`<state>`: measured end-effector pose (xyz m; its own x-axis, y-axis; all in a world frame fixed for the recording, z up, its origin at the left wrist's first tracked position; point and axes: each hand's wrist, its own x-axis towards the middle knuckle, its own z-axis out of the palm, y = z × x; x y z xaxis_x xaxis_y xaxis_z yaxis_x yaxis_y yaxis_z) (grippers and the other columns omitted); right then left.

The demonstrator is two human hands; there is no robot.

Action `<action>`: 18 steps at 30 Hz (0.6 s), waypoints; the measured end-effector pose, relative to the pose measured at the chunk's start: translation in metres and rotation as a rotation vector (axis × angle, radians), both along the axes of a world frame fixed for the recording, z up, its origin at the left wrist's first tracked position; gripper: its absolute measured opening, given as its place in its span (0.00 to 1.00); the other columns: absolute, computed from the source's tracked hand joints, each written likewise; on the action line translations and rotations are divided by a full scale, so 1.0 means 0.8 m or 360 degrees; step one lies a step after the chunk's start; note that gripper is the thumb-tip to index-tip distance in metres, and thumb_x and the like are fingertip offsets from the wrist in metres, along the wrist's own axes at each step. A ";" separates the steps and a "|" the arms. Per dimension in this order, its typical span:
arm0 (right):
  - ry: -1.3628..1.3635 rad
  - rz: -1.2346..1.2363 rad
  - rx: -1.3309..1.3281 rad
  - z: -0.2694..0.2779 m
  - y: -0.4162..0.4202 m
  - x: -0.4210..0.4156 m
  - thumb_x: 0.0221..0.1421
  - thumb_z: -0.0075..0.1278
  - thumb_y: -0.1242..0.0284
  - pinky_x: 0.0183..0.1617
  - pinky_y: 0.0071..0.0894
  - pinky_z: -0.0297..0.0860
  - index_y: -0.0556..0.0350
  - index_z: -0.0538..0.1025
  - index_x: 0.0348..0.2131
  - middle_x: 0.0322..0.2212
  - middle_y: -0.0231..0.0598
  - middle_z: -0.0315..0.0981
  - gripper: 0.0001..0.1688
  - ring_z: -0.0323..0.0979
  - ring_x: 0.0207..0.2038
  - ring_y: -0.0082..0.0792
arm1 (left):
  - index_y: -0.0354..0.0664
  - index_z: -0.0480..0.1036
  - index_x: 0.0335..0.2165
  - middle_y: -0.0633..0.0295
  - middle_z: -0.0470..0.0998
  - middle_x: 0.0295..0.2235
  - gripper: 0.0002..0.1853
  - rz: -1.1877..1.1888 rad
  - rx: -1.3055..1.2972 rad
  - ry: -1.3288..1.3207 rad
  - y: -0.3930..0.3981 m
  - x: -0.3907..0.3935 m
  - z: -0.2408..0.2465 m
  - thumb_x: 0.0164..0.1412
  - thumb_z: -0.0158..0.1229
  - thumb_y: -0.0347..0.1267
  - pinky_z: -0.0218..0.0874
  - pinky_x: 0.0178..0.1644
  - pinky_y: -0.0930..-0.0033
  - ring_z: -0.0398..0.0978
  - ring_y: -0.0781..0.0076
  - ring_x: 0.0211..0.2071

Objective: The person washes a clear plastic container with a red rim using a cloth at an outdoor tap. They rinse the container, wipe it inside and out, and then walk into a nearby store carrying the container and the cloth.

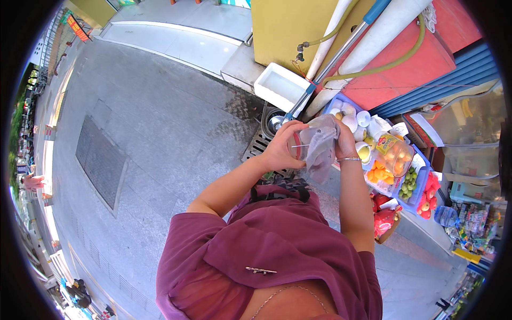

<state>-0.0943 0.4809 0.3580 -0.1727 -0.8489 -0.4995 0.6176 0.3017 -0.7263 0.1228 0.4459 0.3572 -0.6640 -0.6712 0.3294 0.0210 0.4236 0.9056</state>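
My left hand point(280, 146) grips the side of a clear container with a red rim point(297, 149), at chest height in front of me. A thin greyish cloth or bag point(322, 150) hangs over the container's other side, and my right hand point(345, 138) holds it there. A thin white stick-like piece shows across the container's side. What is inside the container is hidden. Beyond my right hand are pale fruits in white foam nets point(349, 122) and a clear plastic jar with a yellow label point(394, 154), filled with round yellowish fruit.
Blue trays hold orange fruit point(380, 175) and green fruit point(408, 184); red-wrapped fruit point(385, 222) is below. A white foam box point(282, 86), a metal bowl point(276, 121) and a drain grate point(256, 147) lie ahead. A blue-and-silver pole point(340, 57) leans beside white pipes.
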 end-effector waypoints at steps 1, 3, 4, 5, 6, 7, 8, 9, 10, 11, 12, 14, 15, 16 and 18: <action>0.0018 0.0019 0.0001 -0.007 -0.004 0.001 0.57 0.44 0.63 0.41 0.29 0.69 0.59 0.74 0.39 0.34 0.36 0.75 0.18 0.73 0.35 0.28 | 0.46 0.58 0.53 0.56 0.61 0.49 0.49 -0.0030 0.0358 0.0138 -0.004 0.000 -0.009 0.26 0.69 0.27 0.54 0.55 0.63 0.60 0.59 0.52; -0.0006 0.0102 -0.0036 -0.011 -0.011 0.009 0.58 0.43 0.60 0.46 0.28 0.68 0.59 0.70 0.45 0.41 0.38 0.71 0.23 0.71 0.41 0.28 | 0.43 0.55 0.54 0.58 0.63 0.48 0.50 -0.0077 0.1085 0.0405 -0.009 0.001 -0.027 0.29 0.69 0.24 0.53 0.55 0.64 0.60 0.64 0.52; -0.0081 0.0103 -0.0077 0.002 -0.016 0.024 0.59 0.42 0.59 0.46 0.28 0.67 0.59 0.69 0.46 0.43 0.38 0.70 0.24 0.70 0.42 0.29 | 0.42 0.52 0.56 0.60 0.64 0.49 0.51 -0.0058 0.1139 0.0437 -0.018 0.002 -0.026 0.31 0.69 0.21 0.54 0.55 0.65 0.58 0.69 0.53; -0.0156 0.0105 -0.0118 0.008 -0.018 0.033 0.59 0.42 0.58 0.47 0.28 0.67 0.59 0.67 0.47 0.44 0.39 0.69 0.25 0.69 0.43 0.29 | 0.42 0.52 0.56 0.59 0.63 0.50 0.51 -0.0002 0.1285 0.0396 -0.023 0.004 -0.036 0.31 0.69 0.22 0.56 0.54 0.65 0.59 0.68 0.53; -0.0094 0.0193 -0.0208 0.001 -0.016 0.035 0.58 0.43 0.57 0.46 0.27 0.67 0.59 0.64 0.50 0.46 0.39 0.67 0.28 0.68 0.44 0.27 | 0.42 0.51 0.56 0.58 0.63 0.50 0.51 0.0002 0.1491 0.0462 -0.028 0.005 -0.039 0.31 0.69 0.22 0.56 0.53 0.65 0.60 0.68 0.52; 0.0014 0.0209 -0.0198 -0.003 -0.020 0.034 0.58 0.44 0.57 0.45 0.26 0.67 0.59 0.64 0.49 0.44 0.38 0.68 0.28 0.68 0.43 0.26 | 0.42 0.51 0.57 0.58 0.63 0.50 0.51 0.0009 0.1698 0.0529 -0.033 0.004 -0.042 0.32 0.69 0.22 0.57 0.53 0.65 0.61 0.68 0.52; 0.0121 0.0226 -0.0188 -0.007 -0.026 0.033 0.58 0.45 0.58 0.45 0.25 0.67 0.59 0.65 0.49 0.43 0.38 0.68 0.27 0.68 0.42 0.25 | 0.42 0.51 0.56 0.58 0.63 0.49 0.51 0.0014 0.1675 0.0515 -0.038 0.004 -0.044 0.32 0.69 0.23 0.57 0.52 0.65 0.62 0.68 0.51; 0.0225 0.0242 -0.0183 -0.010 -0.034 0.033 0.57 0.46 0.58 0.44 0.24 0.67 0.60 0.66 0.48 0.42 0.37 0.69 0.27 0.69 0.42 0.25 | 0.42 0.52 0.56 0.58 0.63 0.48 0.51 0.0018 0.1646 0.0497 -0.045 0.004 -0.045 0.32 0.69 0.24 0.57 0.52 0.65 0.62 0.68 0.50; 0.0312 0.0289 -0.0060 -0.010 -0.041 0.029 0.56 0.49 0.62 0.41 0.21 0.67 0.59 0.68 0.43 0.36 0.33 0.70 0.21 0.69 0.38 0.22 | 0.42 0.52 0.56 0.58 0.63 0.48 0.51 0.0023 0.1618 0.0479 -0.051 0.005 -0.047 0.31 0.69 0.25 0.58 0.52 0.64 0.63 0.68 0.48; 0.0404 0.0303 -0.0028 -0.012 -0.046 0.030 0.56 0.49 0.63 0.38 0.21 0.67 0.59 0.70 0.41 0.34 0.32 0.71 0.18 0.69 0.35 0.21 | 0.42 0.53 0.56 0.58 0.63 0.47 0.51 0.0068 0.1360 0.0350 -0.054 0.008 -0.054 0.31 0.70 0.26 0.58 0.52 0.65 0.63 0.68 0.47; 0.0499 0.0311 0.0003 -0.012 -0.051 0.033 0.56 0.49 0.65 0.36 0.21 0.67 0.59 0.71 0.38 0.31 0.31 0.71 0.16 0.68 0.33 0.21 | 0.42 0.54 0.56 0.59 0.63 0.46 0.51 0.0103 0.1099 0.0221 -0.059 0.011 -0.058 0.30 0.71 0.27 0.58 0.51 0.65 0.64 0.68 0.46; 0.0771 0.0319 0.0030 -0.039 -0.062 0.026 0.55 0.49 0.67 0.31 0.21 0.65 0.59 0.73 0.33 0.27 0.29 0.70 0.12 0.67 0.28 0.20 | 0.44 0.56 0.55 0.59 0.61 0.45 0.52 0.0144 0.0652 -0.0037 -0.074 0.020 -0.066 0.28 0.73 0.32 0.59 0.50 0.65 0.64 0.68 0.44; 0.0947 0.0303 0.0033 -0.082 -0.062 0.010 0.55 0.49 0.69 0.29 0.22 0.64 0.59 0.73 0.32 0.25 0.29 0.70 0.10 0.66 0.26 0.19 | 0.44 0.56 0.55 0.58 0.62 0.45 0.51 0.0210 0.0742 -0.0006 -0.079 0.022 -0.071 0.29 0.72 0.32 0.59 0.49 0.65 0.64 0.67 0.44; 0.1126 0.0303 0.0035 -0.113 -0.062 0.001 0.55 0.48 0.70 0.27 0.23 0.63 0.59 0.74 0.30 0.24 0.28 0.70 0.09 0.65 0.24 0.19 | 0.44 0.55 0.55 0.58 0.62 0.45 0.51 0.0291 0.0835 0.0031 -0.084 0.024 -0.080 0.30 0.72 0.32 0.60 0.49 0.65 0.65 0.67 0.44; 0.1001 0.0141 0.0362 -0.141 -0.062 0.012 0.55 0.48 0.71 0.24 0.24 0.60 0.60 0.74 0.28 0.22 0.28 0.68 0.09 0.63 0.22 0.19 | 0.42 0.55 0.54 0.56 0.63 0.46 0.47 0.0623 0.1209 0.0216 -0.102 0.038 -0.080 0.35 0.70 0.30 0.64 0.44 0.66 0.69 0.66 0.42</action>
<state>-0.0849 0.4314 0.2454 -0.4234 -0.7589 -0.4949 0.0639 0.5199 -0.8519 0.1530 0.3647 0.2931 -0.3264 -0.9138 -0.2416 0.1287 -0.2963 0.9464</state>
